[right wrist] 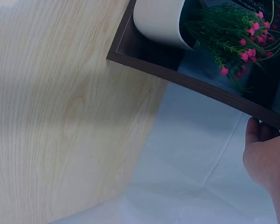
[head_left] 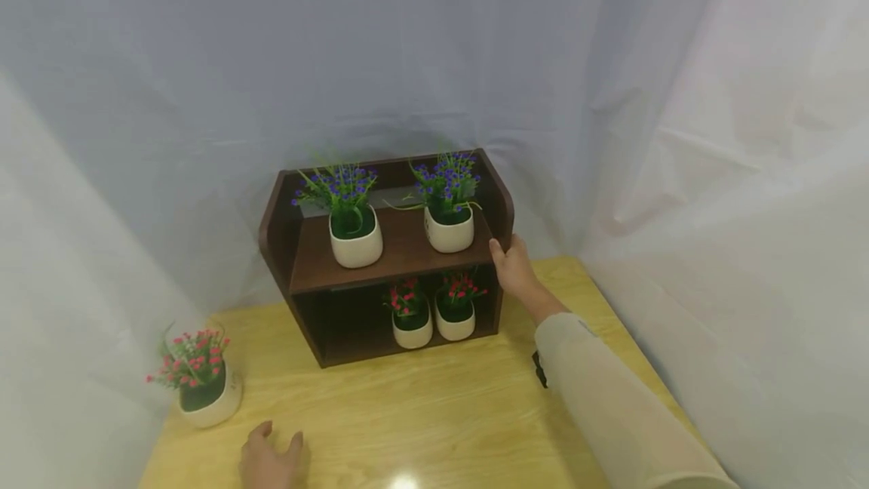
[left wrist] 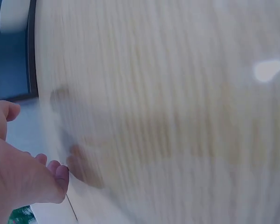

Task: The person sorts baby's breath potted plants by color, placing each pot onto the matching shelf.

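Note:
A dark brown two-tier wooden shelf [head_left: 394, 266] stands towards the back of the table. My right hand [head_left: 514, 269] grips its right side panel, with the thumb at the front edge level with the upper board. The right wrist view shows that hand [right wrist: 269, 161] against the panel's edge; part of its fingers is hidden. Over the table at the front left hovers my left hand [head_left: 271, 465], fingers and thumb apart, holding nothing. Nearest to it is a white pot with pink-red flowers [head_left: 212, 398], which it does not touch.
Two white pots of blue flowers, a left one [head_left: 357, 244] and a right one [head_left: 450, 232], sit on the upper board. Below, two white pots of red flowers [head_left: 412, 330] occupy the right part. Pale sheeting [head_left: 434, 44] hangs around the wooden table [head_left: 421, 413].

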Motion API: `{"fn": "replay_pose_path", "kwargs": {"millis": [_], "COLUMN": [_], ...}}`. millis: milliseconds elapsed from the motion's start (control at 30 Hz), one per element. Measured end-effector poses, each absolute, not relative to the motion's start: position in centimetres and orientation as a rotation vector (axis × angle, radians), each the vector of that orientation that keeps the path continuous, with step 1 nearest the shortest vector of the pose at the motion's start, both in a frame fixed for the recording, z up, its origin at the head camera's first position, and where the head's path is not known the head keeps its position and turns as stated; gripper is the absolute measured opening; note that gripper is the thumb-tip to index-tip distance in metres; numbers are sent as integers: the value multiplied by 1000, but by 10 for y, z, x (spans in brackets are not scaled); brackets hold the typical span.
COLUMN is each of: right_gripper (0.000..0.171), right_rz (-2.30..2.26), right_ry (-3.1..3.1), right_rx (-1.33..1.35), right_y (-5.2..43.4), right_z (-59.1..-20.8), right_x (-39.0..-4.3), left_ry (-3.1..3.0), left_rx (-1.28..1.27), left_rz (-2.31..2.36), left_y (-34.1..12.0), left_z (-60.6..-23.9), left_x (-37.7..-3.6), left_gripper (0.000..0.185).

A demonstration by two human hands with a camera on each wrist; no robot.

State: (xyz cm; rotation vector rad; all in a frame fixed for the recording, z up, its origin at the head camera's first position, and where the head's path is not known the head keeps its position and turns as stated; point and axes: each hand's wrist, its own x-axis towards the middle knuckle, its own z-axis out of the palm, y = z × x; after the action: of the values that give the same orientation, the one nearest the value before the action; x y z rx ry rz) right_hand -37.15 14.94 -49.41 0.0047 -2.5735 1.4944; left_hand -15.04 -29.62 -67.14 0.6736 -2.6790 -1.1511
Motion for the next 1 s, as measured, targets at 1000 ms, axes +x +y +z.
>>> {"fn": "replay_pose_path", "kwargs": {"millis": [1000], "right_gripper": [51], "right_rz": [1510], "right_ry": [-2549], "right_rx": [9], "right_y": [150], "right_z": [-495], "right_x": [-370], "left_ry": [-2616], "left_rx": [903], "left_rz": [-1116], "left_y": [-415], "left_z": [-687], "left_x": [-167], "left_gripper": [98]}}
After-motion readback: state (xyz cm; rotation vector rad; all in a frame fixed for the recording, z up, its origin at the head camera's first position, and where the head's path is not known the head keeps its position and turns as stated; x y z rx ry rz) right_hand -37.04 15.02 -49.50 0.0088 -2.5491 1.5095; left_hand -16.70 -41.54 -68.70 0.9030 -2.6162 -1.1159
